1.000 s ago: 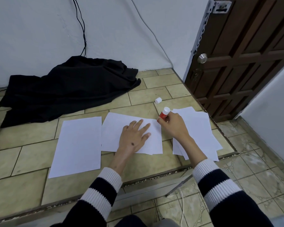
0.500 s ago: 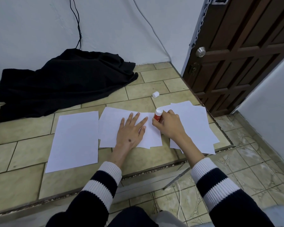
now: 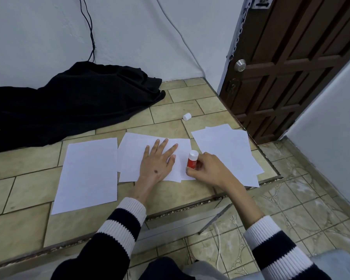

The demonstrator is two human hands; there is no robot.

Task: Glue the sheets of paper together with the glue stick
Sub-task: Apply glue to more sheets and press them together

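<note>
White sheets lie on a raised tiled step. My left hand (image 3: 157,161) presses flat, fingers spread, on the overlapping middle sheets (image 3: 132,156). My right hand (image 3: 207,170) grips a red glue stick (image 3: 192,160) with a white end up, its lower end against the right edge of the middle sheets near their front corner. A single sheet (image 3: 89,174) lies to the left. A loose stack of sheets (image 3: 230,150) lies to the right, partly behind my right hand. The white cap (image 3: 187,116) rests on the tiles further back.
A black cloth (image 3: 73,104) is heaped at the back left against the white wall, with cables hanging above it. A brown wooden door (image 3: 291,63) stands at the right. The step's front edge (image 3: 190,207) drops to a lower patterned floor with a white cable.
My right hand has drawn the glue stick toward me along the right edge of the middle sheets, from the far corner to near the front corner. My left hand has stayed flat on the paper.
</note>
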